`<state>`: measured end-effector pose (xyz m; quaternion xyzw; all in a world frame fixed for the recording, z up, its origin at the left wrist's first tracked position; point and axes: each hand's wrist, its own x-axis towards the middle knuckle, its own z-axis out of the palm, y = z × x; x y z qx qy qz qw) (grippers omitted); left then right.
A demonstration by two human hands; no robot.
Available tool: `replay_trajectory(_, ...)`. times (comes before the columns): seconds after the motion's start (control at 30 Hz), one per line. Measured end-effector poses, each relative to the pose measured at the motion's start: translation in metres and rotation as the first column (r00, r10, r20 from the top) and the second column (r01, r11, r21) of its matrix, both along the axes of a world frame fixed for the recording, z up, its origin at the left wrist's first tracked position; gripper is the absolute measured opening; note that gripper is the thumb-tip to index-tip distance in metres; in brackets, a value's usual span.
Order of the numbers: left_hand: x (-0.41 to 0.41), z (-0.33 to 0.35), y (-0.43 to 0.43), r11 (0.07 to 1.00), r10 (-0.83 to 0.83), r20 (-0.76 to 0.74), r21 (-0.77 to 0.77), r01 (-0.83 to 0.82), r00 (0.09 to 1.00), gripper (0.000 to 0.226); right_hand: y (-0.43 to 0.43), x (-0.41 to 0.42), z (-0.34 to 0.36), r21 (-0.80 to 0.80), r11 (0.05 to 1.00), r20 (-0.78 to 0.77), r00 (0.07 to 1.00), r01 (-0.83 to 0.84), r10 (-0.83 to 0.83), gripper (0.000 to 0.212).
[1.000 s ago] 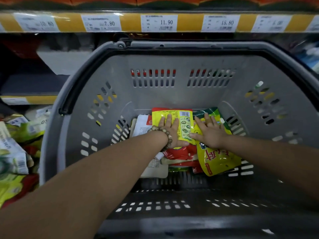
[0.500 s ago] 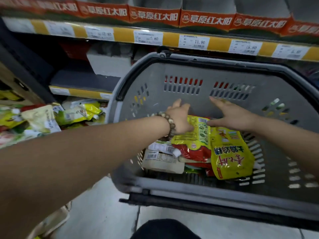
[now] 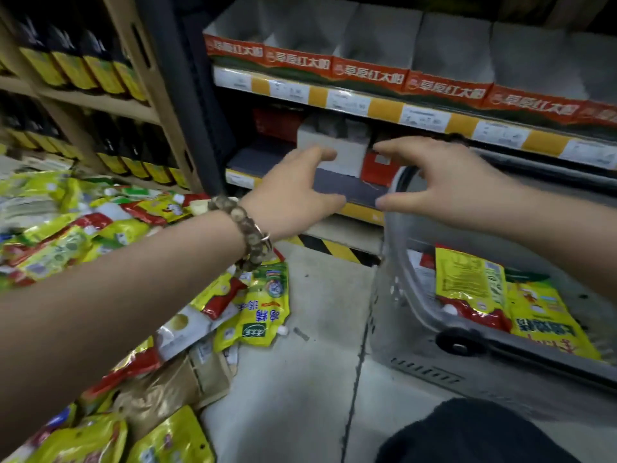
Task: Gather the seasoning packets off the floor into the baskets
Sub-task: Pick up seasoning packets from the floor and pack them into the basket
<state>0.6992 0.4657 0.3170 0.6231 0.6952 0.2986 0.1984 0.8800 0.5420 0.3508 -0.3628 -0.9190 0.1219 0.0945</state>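
On the floor (image 3: 320, 379) to your left, the seasoning packets (image 3: 83, 228) lie in a loose heap, mostly yellow and green with red ones mixed in. One yellow packet (image 3: 257, 312) with a green top sits at the heap's edge, nearest the basket. Right of it the grey basket (image 3: 390, 295) stands on the floor, and the gathered packets (image 3: 467, 285) lie flat and overlapping inside it.

Both your hands are raised in front of the shelves and hold nothing. Your left hand (image 3: 293, 192) reaches forward with its fingers fairly straight and the thumb out. Your right hand (image 3: 447, 182) hangs over the basket's far rim with its fingers loosely curved. The two are near each other but apart. A beaded bracelet (image 3: 247, 225) circles your left wrist.

Behind your hands, the shelf edge (image 3: 384, 106) carries yellow and white price tags under a row of red display boxes (image 3: 367, 75). Dark bottles (image 3: 83, 65) with yellow labels fill the wooden rack at far left. Your dark-clad knee (image 3: 474, 432) shows at the bottom.
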Motion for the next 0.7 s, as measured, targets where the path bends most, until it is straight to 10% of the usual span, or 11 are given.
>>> replay_trajectory(0.43,-0.121,-0.118,-0.103,0.931,0.193,-0.040,-0.308,-0.196,0.980,0.065,-0.053,-0.161,-0.137,-0.035,0.992,0.498,0.859,-0.118,0.120,0.045)
replay_trajectory(0.7,-0.136,-0.202,-0.109,0.803,0.356,-0.116,-0.469,-0.367,0.927,0.062,-0.028,-0.191,-0.242,-0.316,0.948,0.413,0.905,0.038,0.101,0.046)
